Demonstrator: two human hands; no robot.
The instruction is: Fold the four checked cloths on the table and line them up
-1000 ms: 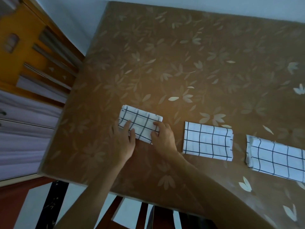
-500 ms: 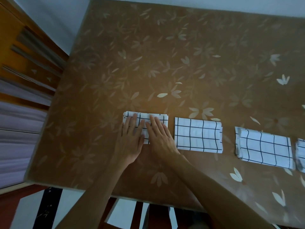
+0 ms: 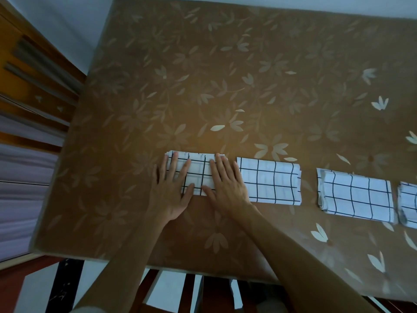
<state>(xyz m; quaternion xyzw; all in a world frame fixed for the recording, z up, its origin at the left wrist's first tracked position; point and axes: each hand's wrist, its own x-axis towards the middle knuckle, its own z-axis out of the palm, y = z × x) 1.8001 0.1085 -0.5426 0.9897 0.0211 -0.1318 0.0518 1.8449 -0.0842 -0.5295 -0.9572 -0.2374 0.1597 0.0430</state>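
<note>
Both forearms are reaching in from the near edge of the tabletop (image 3: pixel 225 75). The left hand (image 3: pixel 171 193) and the right hand (image 3: pixel 228 186) are lying palm down with fingers straight and slightly spread. Neither hand is gripping anything; both are pressing flat on the leftmost folded cloth (image 3: pixel 200 170). The left fingers are pointing away from the person. The right fingers are angling a little to the left, and the right thumb is resting near the cloth's near edge.

One second ago the fingers were curling at the cloth's near edge and the cloth was lying skewed. Half a second ago the hands were already flat but side by side over its middle. The hands are now lying further apart, with a strip of checked fabric showing between them, and the cloth is lying square with the row.

The leftmost cloth is sitting under both sets of fingers – the left hand is covering its left end and the right hand its right end. The second cloth (image 3: pixel 269 180) is lying just beside the right hand. The third cloth (image 3: pixel 354 195) is lying well apart from the hands. The fourth cloth (image 3: pixel 408 204) is lying at the right edge of the view, partly cut off.
</note>
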